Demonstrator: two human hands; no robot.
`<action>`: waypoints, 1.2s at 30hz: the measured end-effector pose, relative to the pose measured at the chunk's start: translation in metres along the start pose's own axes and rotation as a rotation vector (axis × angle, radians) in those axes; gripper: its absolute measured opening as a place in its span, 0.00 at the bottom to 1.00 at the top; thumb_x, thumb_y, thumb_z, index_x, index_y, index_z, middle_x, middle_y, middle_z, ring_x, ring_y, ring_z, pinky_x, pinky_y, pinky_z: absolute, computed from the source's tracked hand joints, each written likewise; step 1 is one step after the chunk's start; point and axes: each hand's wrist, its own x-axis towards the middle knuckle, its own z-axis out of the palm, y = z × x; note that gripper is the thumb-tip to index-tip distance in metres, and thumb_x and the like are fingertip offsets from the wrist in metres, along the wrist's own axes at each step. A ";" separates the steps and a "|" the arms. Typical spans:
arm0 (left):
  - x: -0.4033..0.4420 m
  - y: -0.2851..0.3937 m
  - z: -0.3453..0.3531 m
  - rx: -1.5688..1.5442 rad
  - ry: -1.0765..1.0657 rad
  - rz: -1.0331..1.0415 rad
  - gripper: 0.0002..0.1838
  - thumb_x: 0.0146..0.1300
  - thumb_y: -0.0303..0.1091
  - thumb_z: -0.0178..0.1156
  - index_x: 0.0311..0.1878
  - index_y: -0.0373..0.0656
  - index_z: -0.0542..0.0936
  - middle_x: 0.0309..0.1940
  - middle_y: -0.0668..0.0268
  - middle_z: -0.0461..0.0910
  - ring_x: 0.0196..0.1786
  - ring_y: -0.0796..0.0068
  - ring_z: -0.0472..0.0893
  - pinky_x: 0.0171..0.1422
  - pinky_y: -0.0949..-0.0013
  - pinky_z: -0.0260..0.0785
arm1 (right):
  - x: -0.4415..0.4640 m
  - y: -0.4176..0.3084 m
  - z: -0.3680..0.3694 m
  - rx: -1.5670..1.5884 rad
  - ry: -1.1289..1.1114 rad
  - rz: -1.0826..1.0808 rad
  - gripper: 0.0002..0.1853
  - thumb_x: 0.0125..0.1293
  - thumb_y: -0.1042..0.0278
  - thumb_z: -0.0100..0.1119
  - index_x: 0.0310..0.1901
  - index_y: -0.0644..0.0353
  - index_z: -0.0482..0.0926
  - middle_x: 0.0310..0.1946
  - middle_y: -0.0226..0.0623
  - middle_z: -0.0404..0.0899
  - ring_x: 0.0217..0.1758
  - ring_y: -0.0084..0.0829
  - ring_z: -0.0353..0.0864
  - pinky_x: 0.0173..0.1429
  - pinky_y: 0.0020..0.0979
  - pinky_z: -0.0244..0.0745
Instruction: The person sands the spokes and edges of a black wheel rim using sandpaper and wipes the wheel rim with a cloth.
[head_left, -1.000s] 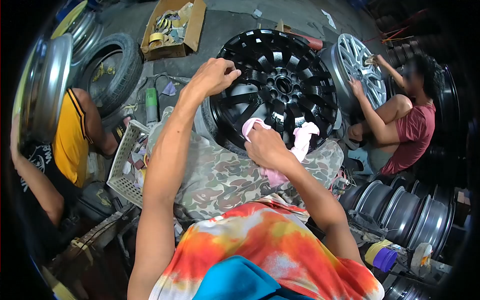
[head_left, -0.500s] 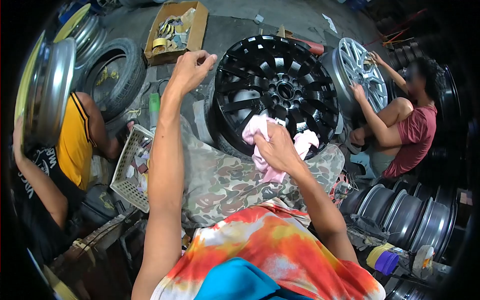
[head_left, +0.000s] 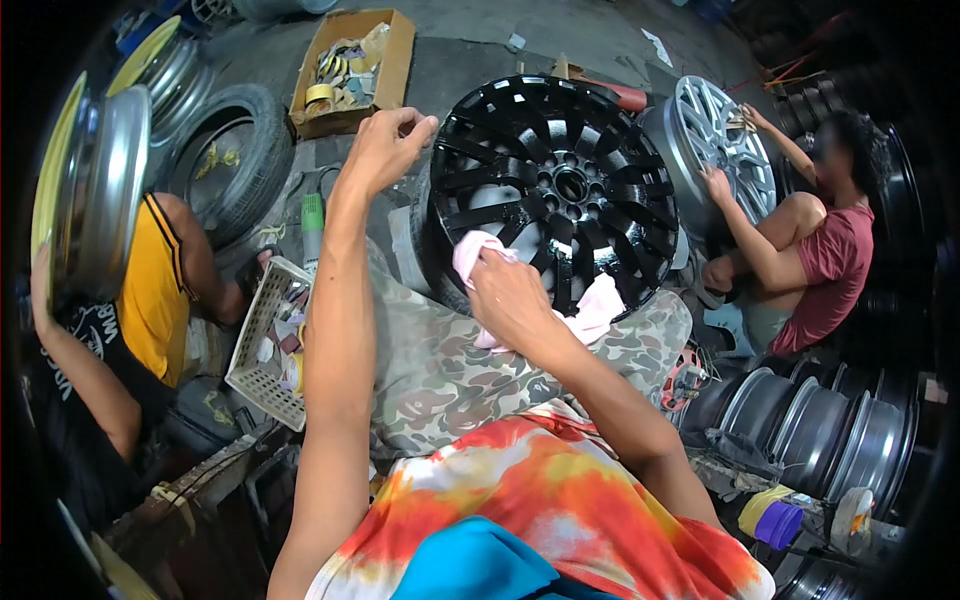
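A glossy black wheel rim (head_left: pixel 571 183) leans tilted in front of my camouflage-covered knees (head_left: pixel 450 350). My right hand (head_left: pixel 508 300) is closed on a pink cloth (head_left: pixel 478 250), pressing it to the rim's lower left edge. A loose end of the cloth hangs over the rim's bottom edge, right of the hand. Beside the rim's upper left edge is my left hand (head_left: pixel 388 150), raised with fingers curled and the tips close together. Whether those fingertips hold anything or touch the rim is hard to see.
A cardboard box (head_left: pixel 350 118) of tape and scraps stands ahead, with a tire (head_left: pixel 262 130) left of it. A white basket (head_left: pixel 265 388) sits left. Someone at right handles a silver rim (head_left: pixel 725 135); people at left sit by other rims. Stacked rims (head_left: pixel 815 430) lie at right.
My right hand and the pink cloth have slid left along the rim's lower edge. My left hand has hardly moved.
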 end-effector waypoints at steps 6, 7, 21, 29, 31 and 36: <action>-0.004 0.006 0.003 0.001 -0.005 0.022 0.22 0.74 0.47 0.64 0.47 0.32 0.88 0.33 0.65 0.88 0.32 0.79 0.82 0.40 0.70 0.76 | 0.038 0.038 -0.004 -0.127 0.018 -0.058 0.11 0.65 0.66 0.64 0.42 0.67 0.85 0.48 0.49 0.84 0.37 0.56 0.89 0.42 0.52 0.85; -0.007 0.005 0.002 0.000 -0.007 0.046 0.22 0.74 0.48 0.65 0.47 0.32 0.87 0.33 0.65 0.88 0.32 0.78 0.82 0.40 0.70 0.76 | 0.027 0.048 -0.009 -0.197 -0.015 -0.041 0.09 0.62 0.69 0.63 0.38 0.66 0.86 0.49 0.49 0.85 0.38 0.50 0.91 0.43 0.48 0.87; -0.019 0.004 -0.008 0.017 0.003 0.002 0.20 0.72 0.44 0.64 0.46 0.32 0.87 0.33 0.45 0.87 0.38 0.49 0.88 0.50 0.56 0.77 | 0.035 0.105 -0.036 0.195 0.223 0.044 0.14 0.68 0.74 0.53 0.52 0.61 0.84 0.36 0.50 0.84 0.44 0.54 0.87 0.54 0.45 0.81; -0.016 0.008 -0.003 0.088 0.011 0.102 0.20 0.74 0.44 0.63 0.43 0.31 0.87 0.26 0.59 0.84 0.30 0.74 0.81 0.40 0.64 0.75 | 0.114 0.071 -0.025 0.005 -0.125 0.312 0.14 0.65 0.64 0.58 0.39 0.67 0.87 0.44 0.62 0.87 0.51 0.61 0.88 0.58 0.54 0.81; -0.016 0.008 -0.001 0.079 0.018 0.110 0.20 0.74 0.44 0.63 0.42 0.31 0.87 0.26 0.59 0.84 0.30 0.73 0.81 0.40 0.64 0.75 | 0.114 0.027 -0.013 0.157 -0.139 0.186 0.14 0.65 0.65 0.58 0.36 0.70 0.86 0.43 0.64 0.86 0.50 0.63 0.87 0.57 0.54 0.82; -0.017 0.002 -0.001 0.114 0.003 0.099 0.20 0.73 0.44 0.64 0.42 0.32 0.87 0.27 0.57 0.86 0.31 0.71 0.83 0.42 0.62 0.76 | 0.062 0.025 0.002 0.136 0.004 0.057 0.12 0.64 0.70 0.59 0.42 0.69 0.85 0.45 0.64 0.84 0.45 0.64 0.87 0.53 0.56 0.83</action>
